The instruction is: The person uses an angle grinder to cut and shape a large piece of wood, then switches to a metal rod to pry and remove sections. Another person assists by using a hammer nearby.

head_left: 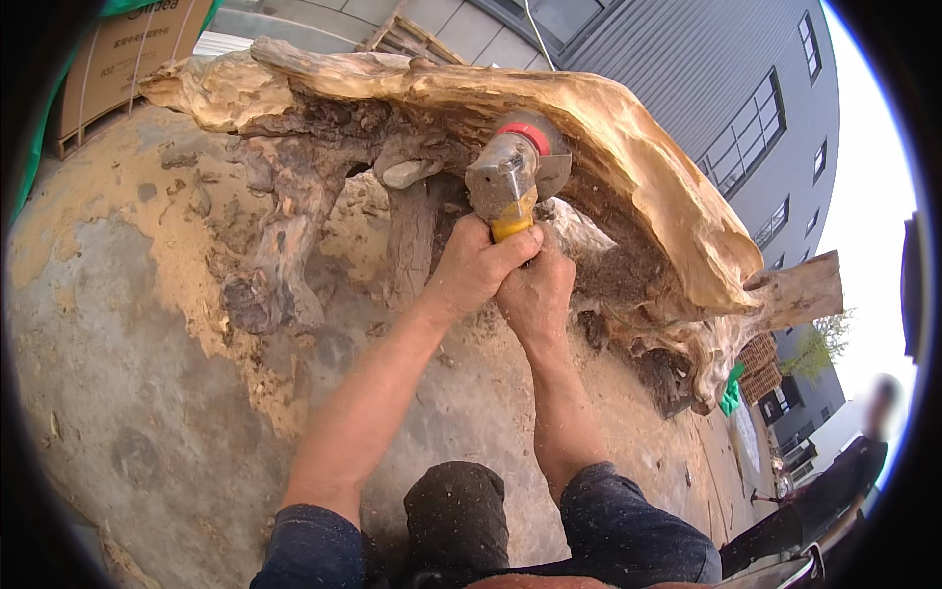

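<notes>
My left hand and my right hand are both closed around the yellow body of an angle grinder. Its dusty metal head points away from me, with a red ring and a disc at the far end. The disc is up against the hollow underside of a big gnarled tree root, or very close to it; the exact contact is hidden behind the grinder's head. Pale, freshly bared wood runs along the root's upper arch. Darker, rough wood and stump-like legs stand beneath it.
Sawdust lies over the concrete floor. At the far left is a large cardboard carton, and a wooden pallet leans behind the root. Another person stands at the right. A grey building rises behind.
</notes>
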Demonstrator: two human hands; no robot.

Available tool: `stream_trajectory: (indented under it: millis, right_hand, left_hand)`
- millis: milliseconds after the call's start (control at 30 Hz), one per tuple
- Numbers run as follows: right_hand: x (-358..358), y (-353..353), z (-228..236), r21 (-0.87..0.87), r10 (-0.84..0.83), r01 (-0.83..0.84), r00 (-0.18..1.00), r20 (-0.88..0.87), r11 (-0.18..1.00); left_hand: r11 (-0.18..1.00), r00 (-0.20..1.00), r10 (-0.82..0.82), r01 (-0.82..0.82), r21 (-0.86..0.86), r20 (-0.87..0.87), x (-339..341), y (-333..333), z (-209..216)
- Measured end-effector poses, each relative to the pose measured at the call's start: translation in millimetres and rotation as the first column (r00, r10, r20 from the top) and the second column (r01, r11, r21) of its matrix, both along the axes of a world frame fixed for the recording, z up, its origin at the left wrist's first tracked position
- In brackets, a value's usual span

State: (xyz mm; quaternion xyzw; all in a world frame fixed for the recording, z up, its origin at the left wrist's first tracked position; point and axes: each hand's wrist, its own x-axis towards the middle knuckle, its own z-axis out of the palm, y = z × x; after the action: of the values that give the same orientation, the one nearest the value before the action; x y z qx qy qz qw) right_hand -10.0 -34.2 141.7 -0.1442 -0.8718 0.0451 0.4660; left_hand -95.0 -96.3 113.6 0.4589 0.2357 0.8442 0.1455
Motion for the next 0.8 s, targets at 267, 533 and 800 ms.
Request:
stream_trajectory:
  millis: [267,533,800]
  right_hand:
    - [-12,14,16,0.284,-0.114,0.067,0.982,0.151,0.957]
    - [-1,21,30,0.462,-0.301,0.178,0.93,0.208,0.869]
    - [-51,31,31,0.609,-0.314,0.058,0.893,0.323,0.791]
  left_hand:
    - [0.978,0.937,-0.205,0.186,0.093,0.284,-3,25,-2]
    - [0.952,0.858,-0.305,0.273,0.136,0.414,7,51,-3]
    - [0.895,0.699,-0.446,0.363,0.26,0.559,-39,71,-11]
